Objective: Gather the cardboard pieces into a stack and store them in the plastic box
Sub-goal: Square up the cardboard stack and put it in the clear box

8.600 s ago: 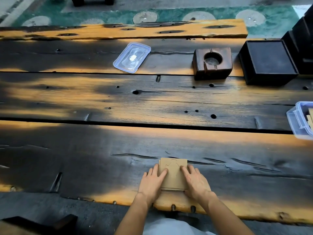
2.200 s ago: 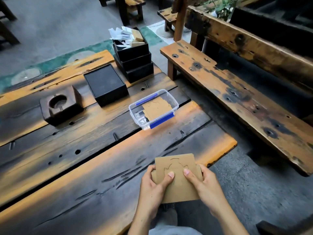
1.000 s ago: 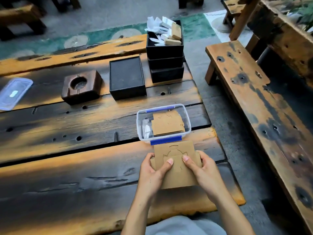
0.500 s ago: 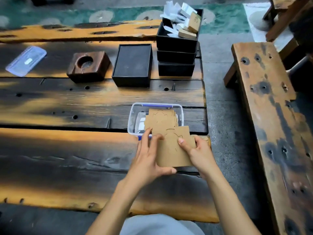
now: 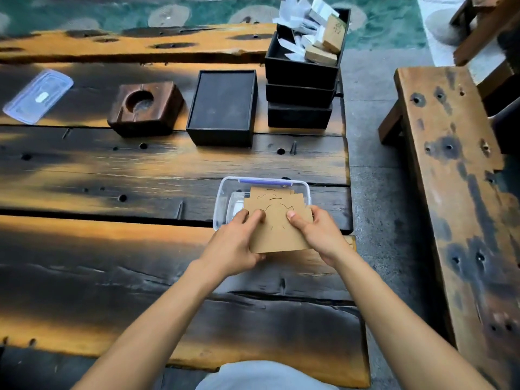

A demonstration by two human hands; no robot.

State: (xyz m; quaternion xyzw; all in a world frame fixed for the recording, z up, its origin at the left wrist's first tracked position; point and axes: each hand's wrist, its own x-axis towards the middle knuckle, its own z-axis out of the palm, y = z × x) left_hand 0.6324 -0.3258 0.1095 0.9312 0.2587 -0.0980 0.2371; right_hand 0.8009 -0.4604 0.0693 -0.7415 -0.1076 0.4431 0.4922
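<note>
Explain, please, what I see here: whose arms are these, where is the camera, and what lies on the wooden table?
No machine here: a person works with two bare hands. The camera sits on the person's head and looks forward and down, so the arms enter from below. The left hand and the right hand hold a stack of cardboard pieces over the near edge of an open clear plastic box. On the wooden table also lie a clear lid, a wooden block with a round hole, a flat black box and three stacked black boxes, the top one holding papers. A bench stands at the right.
</note>
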